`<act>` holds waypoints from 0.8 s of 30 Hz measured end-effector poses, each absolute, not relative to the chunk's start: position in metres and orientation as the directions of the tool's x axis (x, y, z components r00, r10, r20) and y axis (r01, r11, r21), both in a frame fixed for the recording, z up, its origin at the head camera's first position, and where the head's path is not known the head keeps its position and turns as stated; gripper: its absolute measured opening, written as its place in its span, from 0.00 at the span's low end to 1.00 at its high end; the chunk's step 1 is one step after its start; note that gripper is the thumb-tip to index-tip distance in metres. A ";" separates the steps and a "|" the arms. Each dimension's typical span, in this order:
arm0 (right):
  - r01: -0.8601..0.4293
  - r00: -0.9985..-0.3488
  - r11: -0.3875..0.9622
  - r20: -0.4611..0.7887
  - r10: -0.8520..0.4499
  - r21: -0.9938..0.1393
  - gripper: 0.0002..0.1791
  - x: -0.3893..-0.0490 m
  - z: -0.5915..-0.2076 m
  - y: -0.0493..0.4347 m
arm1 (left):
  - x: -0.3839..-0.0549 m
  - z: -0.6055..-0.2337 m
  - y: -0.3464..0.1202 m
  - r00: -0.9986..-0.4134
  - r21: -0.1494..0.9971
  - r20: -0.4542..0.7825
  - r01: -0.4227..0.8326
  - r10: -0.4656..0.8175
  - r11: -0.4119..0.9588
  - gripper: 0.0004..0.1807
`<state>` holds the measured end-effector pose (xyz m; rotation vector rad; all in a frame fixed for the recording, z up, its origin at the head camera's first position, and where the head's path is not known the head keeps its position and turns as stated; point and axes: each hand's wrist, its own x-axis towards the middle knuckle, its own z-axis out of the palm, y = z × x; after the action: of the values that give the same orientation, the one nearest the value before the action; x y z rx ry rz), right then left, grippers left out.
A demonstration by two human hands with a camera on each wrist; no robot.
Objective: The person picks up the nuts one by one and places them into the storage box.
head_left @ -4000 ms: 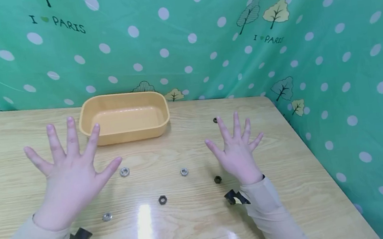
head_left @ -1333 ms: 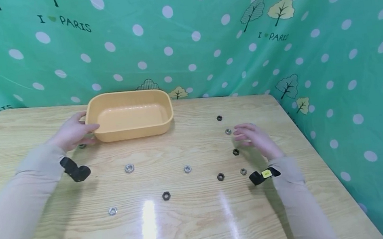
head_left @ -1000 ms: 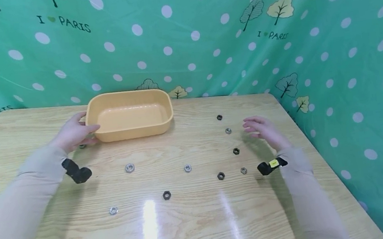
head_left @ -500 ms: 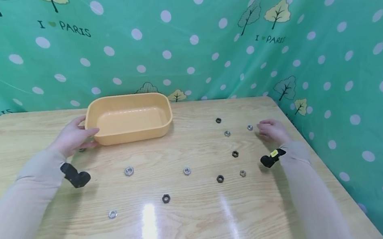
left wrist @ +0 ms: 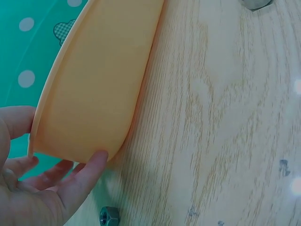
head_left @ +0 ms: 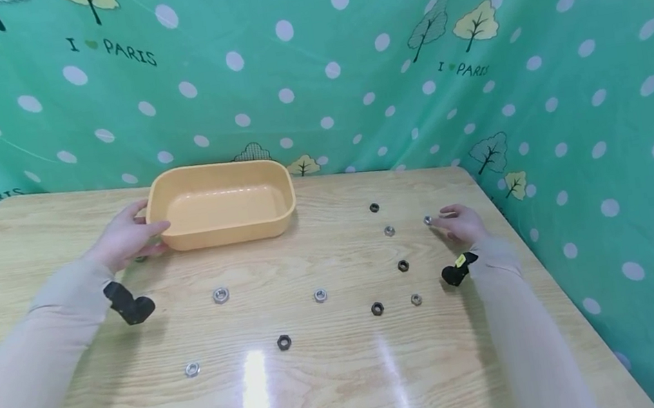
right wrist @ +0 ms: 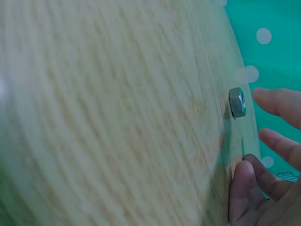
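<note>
In the head view my left hand (head_left: 123, 238) grips the left end of a yellow plastic tub (head_left: 224, 234), one digit over its rim and other fingers against the outer wall. The left wrist view shows those fingers around the end of the tub (left wrist: 101, 80), close to a nut (left wrist: 109, 216) on the table. At the right, my right hand (head_left: 461, 221) is low over the table, fingers loosely bent and apart. A silver hex nut (head_left: 428, 220) lies right at its fingertips; in the right wrist view a small gap separates this nut (right wrist: 237, 102) from the nearest fingertip.
Several silver and dark nuts lie scattered on the wooden table (head_left: 340, 383), among them a silver nut (head_left: 221, 295), a dark nut (head_left: 284, 342) and a dark nut (head_left: 377, 308). A green dotted cloth (head_left: 307, 60) hangs behind and to the right.
Both hands were spread flat over the table at first. The left then took hold of the tub's end; the right moved rightward, then reached down beside the silver nut.
</note>
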<state>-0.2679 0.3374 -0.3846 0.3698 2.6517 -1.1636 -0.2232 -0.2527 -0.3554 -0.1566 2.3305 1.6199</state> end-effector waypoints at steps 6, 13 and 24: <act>0.248 -0.960 0.739 -0.261 0.101 -0.626 0.32 -0.268 -0.383 0.331 | -0.221 -0.355 -0.256 -0.952 0.906 -0.290 -0.241 0.096 0.347 0.45; 0.216 -0.969 0.783 -0.224 0.100 -0.583 0.25 -0.266 -0.383 0.329 | -0.220 -0.353 -0.253 -0.951 0.900 -0.295 -0.243 0.096 0.361 0.45; 0.254 -0.960 0.791 -0.244 0.136 -0.557 0.23 -0.269 -0.384 0.325 | -0.221 -0.353 -0.251 -0.954 0.902 -0.284 -0.230 0.101 0.364 0.45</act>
<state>-0.2689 0.3254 -0.3843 0.3070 2.7893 -0.9073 -0.2205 -0.2513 -0.3526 -0.1140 2.3387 1.6184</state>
